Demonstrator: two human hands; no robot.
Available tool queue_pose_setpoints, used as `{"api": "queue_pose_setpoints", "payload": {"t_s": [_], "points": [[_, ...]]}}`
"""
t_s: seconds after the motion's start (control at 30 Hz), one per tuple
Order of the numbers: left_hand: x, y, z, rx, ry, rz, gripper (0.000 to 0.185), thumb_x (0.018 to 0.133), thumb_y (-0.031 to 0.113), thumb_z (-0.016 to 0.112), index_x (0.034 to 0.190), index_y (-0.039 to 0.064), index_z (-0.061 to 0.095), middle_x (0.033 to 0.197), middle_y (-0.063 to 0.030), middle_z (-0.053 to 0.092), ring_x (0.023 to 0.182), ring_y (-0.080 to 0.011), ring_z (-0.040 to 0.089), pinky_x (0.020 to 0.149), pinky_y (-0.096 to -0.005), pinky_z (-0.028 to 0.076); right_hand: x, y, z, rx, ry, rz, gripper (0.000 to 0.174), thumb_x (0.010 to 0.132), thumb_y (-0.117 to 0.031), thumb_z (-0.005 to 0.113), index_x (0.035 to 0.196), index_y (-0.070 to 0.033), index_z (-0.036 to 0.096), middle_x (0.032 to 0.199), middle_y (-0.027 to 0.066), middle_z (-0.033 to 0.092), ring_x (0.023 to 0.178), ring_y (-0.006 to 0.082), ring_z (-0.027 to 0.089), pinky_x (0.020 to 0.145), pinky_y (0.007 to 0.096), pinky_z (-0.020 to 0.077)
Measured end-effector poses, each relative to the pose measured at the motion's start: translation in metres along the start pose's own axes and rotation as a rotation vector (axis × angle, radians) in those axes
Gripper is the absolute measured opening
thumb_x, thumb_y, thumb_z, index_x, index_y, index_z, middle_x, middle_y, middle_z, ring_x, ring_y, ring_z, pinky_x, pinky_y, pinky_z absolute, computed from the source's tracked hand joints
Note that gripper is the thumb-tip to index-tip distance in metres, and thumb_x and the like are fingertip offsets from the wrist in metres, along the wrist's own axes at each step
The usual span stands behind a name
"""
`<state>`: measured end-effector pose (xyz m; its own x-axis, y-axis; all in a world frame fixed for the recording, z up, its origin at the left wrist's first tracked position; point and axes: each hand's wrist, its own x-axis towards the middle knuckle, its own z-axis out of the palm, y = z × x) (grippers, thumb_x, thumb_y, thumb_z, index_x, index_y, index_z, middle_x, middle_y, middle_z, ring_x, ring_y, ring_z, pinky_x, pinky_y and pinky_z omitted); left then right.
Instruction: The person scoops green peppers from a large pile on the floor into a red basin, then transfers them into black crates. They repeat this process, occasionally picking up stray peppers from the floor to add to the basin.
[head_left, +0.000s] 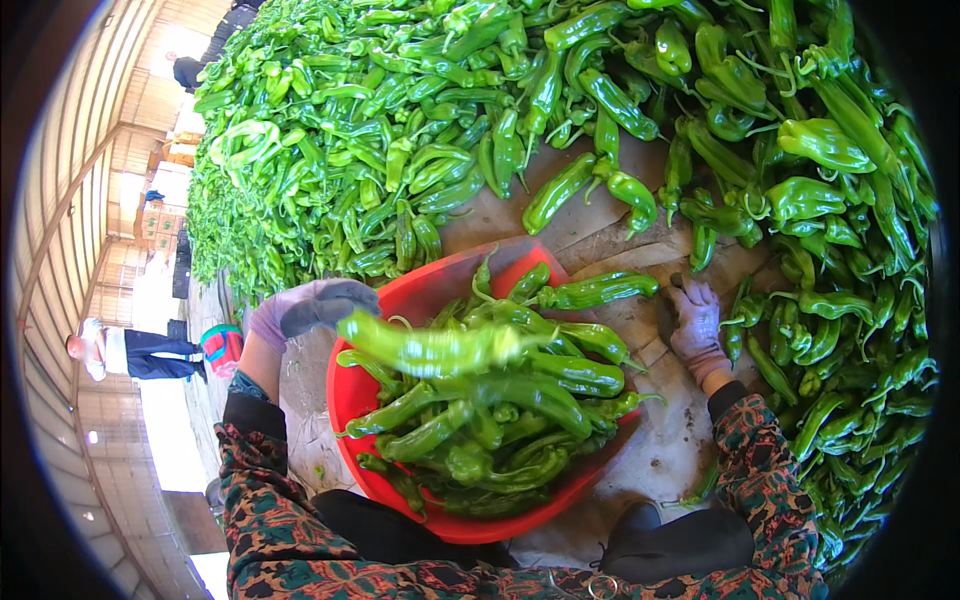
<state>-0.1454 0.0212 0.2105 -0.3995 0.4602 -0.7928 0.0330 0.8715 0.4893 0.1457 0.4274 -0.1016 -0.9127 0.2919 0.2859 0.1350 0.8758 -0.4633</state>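
Gloved in purple and grey, my left hand (322, 306) holds the end of a long green pepper (427, 346), blurred by motion, over the left side of a red plastic basin (346, 405). The basin is heaped with green peppers (480, 465). To the right of the basin, my right hand (694, 322), in the same kind of glove, is low over the ground sheet beside loose peppers. Its fingers are curled and point away from me; whether anything is in them cannot be made out.
A large pile of green peppers (337, 135) rises beyond the basin, and more peppers (832, 322) lie along the right. A pale, dirty sheet (660, 442) covers the ground. At the far left are a standing person (150, 352), a red and green container (223, 350) and stacked cartons (161, 221).
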Motion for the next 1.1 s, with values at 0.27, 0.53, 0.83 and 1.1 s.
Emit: {"api": "queue_pose_setpoints", "payload": {"t_s": [0.27, 0.53, 0.83, 1.1], "points": [[0.270, 0.066, 0.060, 0.482, 0.641, 0.509, 0.070, 0.088, 0.029, 0.071, 0.147, 0.011, 0.039, 0.124, -0.0173, 0.064, 0.111, -0.0287, 0.065, 0.095, -0.0406, 0.051, 0.007, 0.008, 0.005, 0.019, 0.012, -0.014, 0.040, 0.068, -0.014, 0.069, 0.108, -0.011, 0.067, 0.121, 0.0098, 0.060, 0.109, 0.0336, 0.055, 0.094, 0.0464, 0.0430], [0.329, 0.106, 0.094, -0.075, 0.511, 0.131, 0.033, 0.081, 0.022, 0.070, 0.110, 0.006, 0.065, 0.091, -0.0147, 0.070, 0.087, -0.0280, 0.070, 0.078, -0.0404, 0.057, 0.020, 0.022, 0.007, 0.039, -0.018, 0.014, 0.040, 0.071, -0.023, 0.071, 0.109, -0.012, 0.068, 0.125, 0.0100, 0.060, 0.106, 0.0326, 0.056, 0.091, 0.0468, 0.0442], [0.281, 0.148, 0.111, -0.137, 0.678, 0.617, 0.041, 0.073, 0.011, 0.076, 0.111, 0.006, 0.064, 0.113, -0.0173, 0.065, 0.103, -0.0311, 0.064, 0.092, -0.0412, 0.052, 0.031, 0.029, 0.012, 0.055, 0.001, 0.009, 0.034, 0.073, -0.026, 0.074, 0.104, -0.012, 0.069, 0.124, 0.0088, 0.061, 0.104, 0.0322, 0.056, 0.088, 0.0475, 0.0443], [0.395, 0.174, 0.105, 1.012, 0.986, 0.354, 0.037, 0.076, 0.017, 0.066, 0.113, 0.015, 0.065, 0.136, -0.0231, 0.050, 0.133, -0.0403, 0.044, 0.103, -0.0538, 0.040, 0.032, 0.024, 0.011, 0.038, -0.013, 0.003, 0.037, 0.074, -0.026, 0.073, 0.108, -0.013, 0.068, 0.124, 0.0103, 0.060, 0.104, 0.0329, 0.056, 0.087, 0.0478, 0.0441]]}}
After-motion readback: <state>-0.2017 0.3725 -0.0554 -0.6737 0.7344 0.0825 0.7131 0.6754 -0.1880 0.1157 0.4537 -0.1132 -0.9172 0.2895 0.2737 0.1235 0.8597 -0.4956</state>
